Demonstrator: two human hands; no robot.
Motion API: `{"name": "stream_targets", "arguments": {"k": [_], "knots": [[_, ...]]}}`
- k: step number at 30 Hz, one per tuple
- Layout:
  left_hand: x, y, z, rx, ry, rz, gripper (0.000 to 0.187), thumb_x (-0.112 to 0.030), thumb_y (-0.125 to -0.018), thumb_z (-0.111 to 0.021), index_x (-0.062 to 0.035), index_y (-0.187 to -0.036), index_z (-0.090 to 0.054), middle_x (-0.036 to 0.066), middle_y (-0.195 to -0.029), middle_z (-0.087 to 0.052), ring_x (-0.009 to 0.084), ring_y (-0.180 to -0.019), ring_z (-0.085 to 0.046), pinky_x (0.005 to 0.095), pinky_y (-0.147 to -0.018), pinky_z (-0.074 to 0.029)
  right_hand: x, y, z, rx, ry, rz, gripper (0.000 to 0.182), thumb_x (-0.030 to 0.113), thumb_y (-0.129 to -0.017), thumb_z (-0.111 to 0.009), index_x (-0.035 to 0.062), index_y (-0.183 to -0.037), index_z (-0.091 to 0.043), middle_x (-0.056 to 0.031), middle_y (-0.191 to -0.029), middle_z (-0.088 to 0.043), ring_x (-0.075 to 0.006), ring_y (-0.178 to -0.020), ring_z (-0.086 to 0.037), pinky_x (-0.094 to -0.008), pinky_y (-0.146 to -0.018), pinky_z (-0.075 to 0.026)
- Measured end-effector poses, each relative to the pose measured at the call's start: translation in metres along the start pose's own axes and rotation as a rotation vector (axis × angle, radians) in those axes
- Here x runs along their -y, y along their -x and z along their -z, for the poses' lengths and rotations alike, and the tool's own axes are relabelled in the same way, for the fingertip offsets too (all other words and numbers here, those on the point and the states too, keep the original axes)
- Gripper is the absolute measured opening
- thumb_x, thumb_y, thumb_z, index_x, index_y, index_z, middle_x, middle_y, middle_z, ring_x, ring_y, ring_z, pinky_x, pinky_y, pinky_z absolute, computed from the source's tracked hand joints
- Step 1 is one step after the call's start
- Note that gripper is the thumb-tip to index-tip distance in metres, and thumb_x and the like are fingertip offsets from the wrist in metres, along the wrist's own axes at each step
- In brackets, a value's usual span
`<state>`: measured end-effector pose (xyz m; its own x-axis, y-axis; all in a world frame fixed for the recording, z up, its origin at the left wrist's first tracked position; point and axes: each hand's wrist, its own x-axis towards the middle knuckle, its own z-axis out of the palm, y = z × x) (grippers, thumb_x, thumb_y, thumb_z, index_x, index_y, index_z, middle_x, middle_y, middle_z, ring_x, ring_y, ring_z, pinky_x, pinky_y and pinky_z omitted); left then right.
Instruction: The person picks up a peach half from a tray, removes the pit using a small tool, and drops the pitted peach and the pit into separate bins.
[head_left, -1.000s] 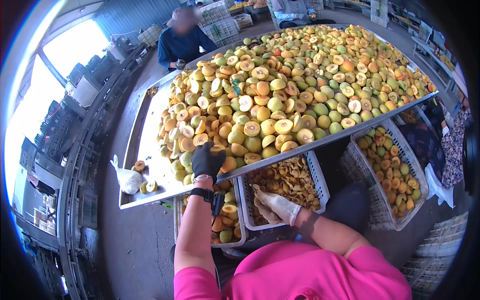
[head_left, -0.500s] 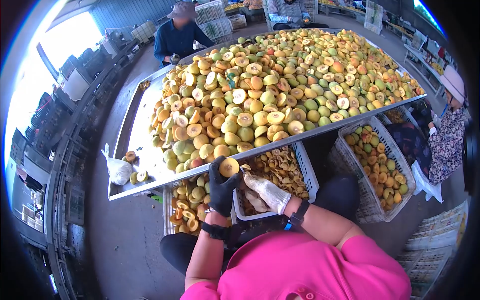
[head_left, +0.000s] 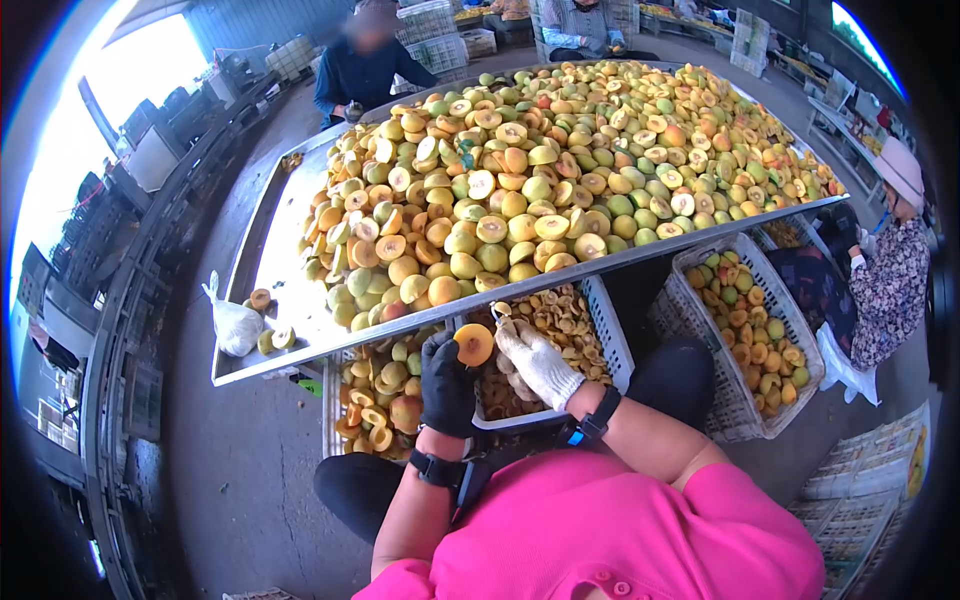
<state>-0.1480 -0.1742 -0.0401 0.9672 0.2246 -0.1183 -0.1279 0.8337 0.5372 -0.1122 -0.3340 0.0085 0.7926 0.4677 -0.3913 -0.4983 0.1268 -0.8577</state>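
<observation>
Tool [head_left: 499,311] mostly hidden by right hand [head_left: 537,361].

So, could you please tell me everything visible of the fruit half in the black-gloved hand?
The fruit half looks round, with a fleshy orange cut face turned toward the camera and its skin side mostly hidden. The black-gloved left hand holds it by its left side, near the table's rim. The white-gloved right hand is close beside it; whether they touch is unclear.
</observation>
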Motion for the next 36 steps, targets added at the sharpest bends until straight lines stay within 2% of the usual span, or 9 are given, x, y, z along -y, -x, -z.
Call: {"name": "stream_targets", "arguments": {"k": [2,4,6,10,21,27,31,34,36], "knots": [[0.006,-0.010,0.009,0.091,-0.406,-0.288,0.042,0.003,-0.085,-0.073,-0.0041,-0.122,-0.056,0.006,-0.116,-0.060,0.0186,-0.110,-0.060,0.0311,-0.094,-0.052,-0.013,-0.003,0.007,0.073,0.059,0.086,0.020,0.040,-0.105,-0.052,0.0192,-0.102,-0.052,0.0049,-0.065,-0.048,-0.0081,-0.039,-0.038,-0.0250,-0.035,-0.027],[0.003,-0.009,0.019,0.147,-1.201,-0.662,0.041,0.003,-0.088,-0.071,-0.0016,-0.125,-0.053,0.009,-0.120,-0.062,0.0184,-0.110,-0.062,0.0318,-0.096,-0.052,-0.029,-0.009,0.012,0.098,0.307,0.202,0.023,0.035,-0.104,-0.054,0.0113,-0.103,-0.055,-0.0064,-0.072,-0.058,-0.0205,-0.054,-0.056,-0.0350,-0.049,-0.044],[0.011,-0.008,0.017,0.122,-0.979,-0.579,0.031,0.004,-0.091,-0.064,-0.0052,-0.120,-0.055,0.007,-0.113,-0.060,0.0201,-0.107,-0.061,0.0320,-0.095,-0.052,-0.043,-0.014,0.009,0.037,0.576,0.426,0.026,0.030,-0.102,-0.056,0.0050,-0.107,-0.057,-0.0208,-0.084,-0.065,-0.0387,-0.081,-0.067,-0.0462,-0.070,-0.050],[0.020,-0.012,0.024,0.084,-0.495,-0.367,0.029,0.003,-0.094,-0.059,-0.0049,-0.122,-0.056,0.005,-0.114,-0.060,0.0176,-0.105,-0.060,0.0309,-0.094,-0.051,-0.048,-0.017,0.012,0.046,0.793,0.623,0.028,0.030,-0.101,-0.057,0.0029,-0.106,-0.056,-0.0267,-0.088,-0.065,-0.0475,-0.088,-0.064,-0.0513,-0.073,-0.050],[0.013,-0.008,-0.002,0.201,-0.425,-0.273,0.027,-0.012,-0.100,-0.045,0.0013,-0.115,-0.063,0.006,-0.105,-0.065,0.0162,-0.095,-0.061,0.0295,-0.089,-0.049,-0.059,-0.022,0.013,0.123,0.888,0.661,0.038,0.036,-0.103,-0.051,0.0003,-0.117,-0.056,-0.0287,-0.095,-0.067,-0.0470,-0.094,-0.065,-0.0494,-0.078,-0.051],[0.014,0.006,-0.021,0.122,-0.817,-0.588,0.032,-0.019,-0.102,-0.038,-0.0014,-0.112,-0.062,0.006,-0.102,-0.064,0.0162,-0.092,-0.059,0.0301,-0.088,-0.048,-0.049,-0.013,0.001,0.256,0.441,0.293,0.044,0.038,-0.106,-0.045,0.0008,-0.127,-0.055,-0.0208,-0.096,-0.069,-0.0329,-0.087,-0.068,-0.0423,-0.079,-0.052],[0.013,0.006,-0.020,0.084,-0.743,-0.497,0.031,-0.024,-0.104,-0.040,-0.0022,-0.109,-0.062,0.006,-0.101,-0.065,0.0158,-0.092,-0.060,0.0290,-0.085,-0.049,-0.049,-0.013,0.001,0.326,0.349,0.157,0.044,0.038,-0.106,-0.045,0.0019,-0.128,-0.055,-0.0159,-0.092,-0.068,-0.0225,-0.082,-0.065,-0.0365,-0.077,-0.052],[0.014,0.000,-0.011,-0.003,-0.434,-0.252,0.037,-0.031,-0.107,-0.040,-0.0029,-0.103,-0.063,0.006,-0.097,-0.066,0.0162,-0.089,-0.062,0.0283,-0.082,-0.050,-0.062,-0.020,0.001,0.285,0.448,0.370,0.042,0.040,-0.106,-0.045,0.0030,-0.123,-0.056,-0.0103,-0.081,-0.063,-0.0172,-0.065,-0.060,-0.0319,-0.063,-0.050],[0.015,0.001,-0.015,-0.076,-0.533,-0.330,0.045,-0.037,-0.108,-0.037,-0.0034,-0.098,-0.064,0.006,-0.091,-0.067,0.0174,-0.082,-0.064,0.0287,-0.077,-0.052,-0.057,-0.017,0.002,0.322,0.492,0.355,0.040,0.042,-0.106,-0.044,0.0053,-0.115,-0.057,-0.0057,-0.073,-0.058,-0.0137,-0.053,-0.053,-0.0300,-0.051,-0.045]]}}
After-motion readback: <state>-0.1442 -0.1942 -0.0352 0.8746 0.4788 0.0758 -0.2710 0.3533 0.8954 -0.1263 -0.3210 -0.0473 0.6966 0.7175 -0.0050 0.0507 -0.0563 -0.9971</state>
